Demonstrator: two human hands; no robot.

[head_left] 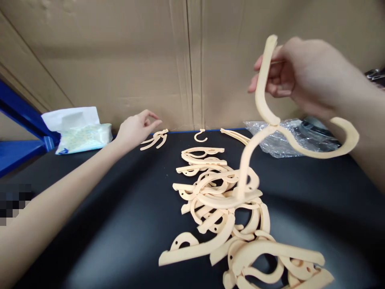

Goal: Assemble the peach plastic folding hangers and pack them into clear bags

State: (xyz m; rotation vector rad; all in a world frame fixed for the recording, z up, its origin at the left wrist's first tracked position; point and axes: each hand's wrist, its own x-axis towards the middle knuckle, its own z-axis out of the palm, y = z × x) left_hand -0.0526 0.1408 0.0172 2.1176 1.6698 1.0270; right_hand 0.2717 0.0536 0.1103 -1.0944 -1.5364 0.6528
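My right hand (296,72) is raised at the upper right, fingers closed on the top end of a long cream curved rubber piece (264,96) with hooked arms that dangles over the pile. My left hand (135,128) reaches far out over the black table (120,208), fingers loosely curled in a pinch, just left of a small cluster of cream pieces (156,139); whether anything is in them I cannot make out. A heap of several cream curved pieces (222,208) lies in the middle of the table and runs toward the near edge.
A cardboard wall (180,60) closes off the back. A white tissue pack (78,130) sits at the far left by a blue shelf frame (24,124). A clear plastic bag (279,138) lies at the far right. A single small hook piece (200,136) lies near the back.
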